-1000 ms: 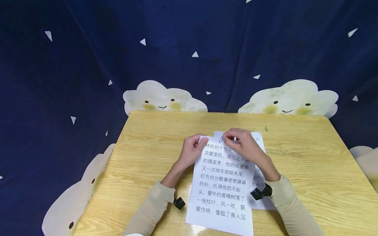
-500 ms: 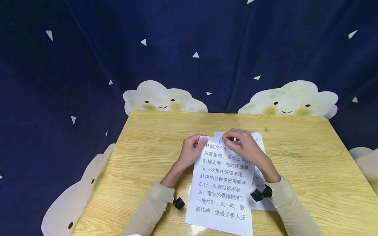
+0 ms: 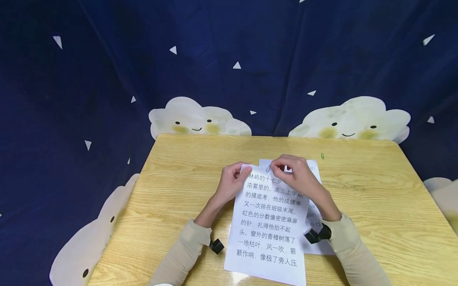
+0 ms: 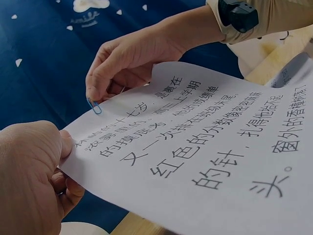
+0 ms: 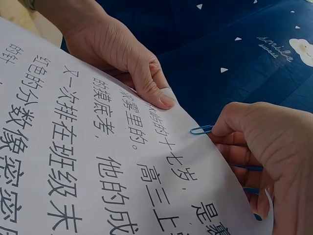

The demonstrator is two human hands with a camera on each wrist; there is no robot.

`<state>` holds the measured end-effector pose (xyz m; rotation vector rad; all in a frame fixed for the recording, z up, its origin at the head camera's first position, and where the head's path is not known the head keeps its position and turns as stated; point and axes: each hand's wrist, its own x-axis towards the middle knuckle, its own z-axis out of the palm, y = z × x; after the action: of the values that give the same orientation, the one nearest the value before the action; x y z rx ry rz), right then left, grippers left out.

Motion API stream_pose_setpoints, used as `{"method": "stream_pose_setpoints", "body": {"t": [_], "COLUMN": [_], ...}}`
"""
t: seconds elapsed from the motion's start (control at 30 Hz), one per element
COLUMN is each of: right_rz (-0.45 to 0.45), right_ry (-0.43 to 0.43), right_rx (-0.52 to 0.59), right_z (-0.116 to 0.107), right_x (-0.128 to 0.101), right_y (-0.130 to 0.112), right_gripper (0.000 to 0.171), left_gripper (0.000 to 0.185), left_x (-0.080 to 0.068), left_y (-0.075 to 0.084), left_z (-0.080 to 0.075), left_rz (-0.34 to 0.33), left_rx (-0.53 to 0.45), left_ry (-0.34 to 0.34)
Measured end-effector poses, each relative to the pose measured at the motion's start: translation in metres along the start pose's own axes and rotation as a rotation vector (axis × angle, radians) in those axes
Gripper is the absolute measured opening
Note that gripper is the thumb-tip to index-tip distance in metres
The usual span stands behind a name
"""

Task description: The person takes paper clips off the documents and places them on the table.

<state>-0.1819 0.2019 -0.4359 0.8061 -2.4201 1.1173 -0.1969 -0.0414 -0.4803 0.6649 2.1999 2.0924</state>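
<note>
Left hand (image 3: 230,183) pinches the sheet (image 3: 269,222) corner; right hand (image 3: 295,174) fingers pinch the paper clip (image 4: 94,105) (half on). Risk: clip slips, edge crumples.

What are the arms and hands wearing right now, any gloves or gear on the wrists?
No gloves: both the left hand and the right hand are bare. Each arm has a long beige sleeve reaching to the wrist. A small black device sits at the left cuff, another at the right.

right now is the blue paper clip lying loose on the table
No, the right hand pinches the blue paper clip at the top edge of the printed sheet.
</note>
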Motion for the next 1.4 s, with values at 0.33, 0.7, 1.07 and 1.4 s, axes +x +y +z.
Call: {"method": "stream_pose_setpoints", "body": {"t": [0.33, 0.7, 1.07, 1.4], "right_rz": [-0.007, 0.037, 0.076, 0.104], "right_ry": [0.025, 0.053, 0.004, -0.005], "right_rx": [0.008, 0.016, 0.008, -0.026], "right_z": [-0.005, -0.015, -0.016, -0.018], "right_x": [0.000, 0.000, 0.000, -0.001], "right_y": [0.002, 0.010, 0.014, 0.017], "right_gripper": [0.012, 0.010, 0.010, 0.005], "left_gripper": [0.020, 0.021, 0.021, 0.022], "left_x": [0.001, 0.002, 0.004, 0.005], "left_y": [-0.002, 0.000, -0.003, -0.004], "left_z": [-0.002, -0.005, -0.009, -0.012], "left_rz": [0.002, -0.011, -0.008, -0.012], "left_rx": [0.001, -0.002, -0.033, -0.029], "left_ry": [-0.008, 0.030, 0.033, 0.051]}}
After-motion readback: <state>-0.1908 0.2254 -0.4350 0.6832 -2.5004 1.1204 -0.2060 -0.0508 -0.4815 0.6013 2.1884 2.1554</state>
